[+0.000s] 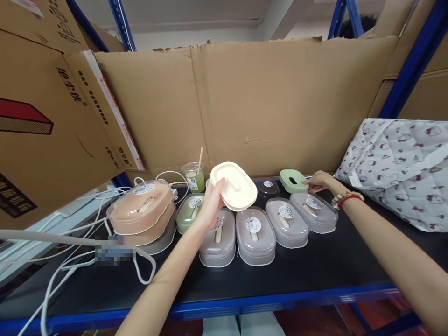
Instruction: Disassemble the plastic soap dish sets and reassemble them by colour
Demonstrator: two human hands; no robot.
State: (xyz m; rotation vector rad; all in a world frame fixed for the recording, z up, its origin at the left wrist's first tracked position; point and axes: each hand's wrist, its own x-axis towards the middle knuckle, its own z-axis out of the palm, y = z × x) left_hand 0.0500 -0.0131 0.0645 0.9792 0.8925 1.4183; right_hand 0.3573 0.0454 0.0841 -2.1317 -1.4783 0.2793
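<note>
My left hand [212, 205] grips the near-left edge of a cream oval box [235, 185], tilted and raised above the row of boxes. At the back right, my right hand [318, 181] has its fingers closed on the right end of a small green oval box [293, 180] with a dark slot in its top. Below my left hand stand clear-lidded grey boxes [255, 235] with round labels and pale handles; two more sit to their right. A dark box [268, 187] lies behind them. Left of my left hand is a green clear-lidded box [189, 213].
Stacked peach boxes [142, 207] stand left, beside white cables [52, 280]. A green drink cup [194, 178] with a straw is at the back. Cardboard [262, 107] walls the rear. A patterned bag [402, 172] fills the right of the black shelf [294, 275].
</note>
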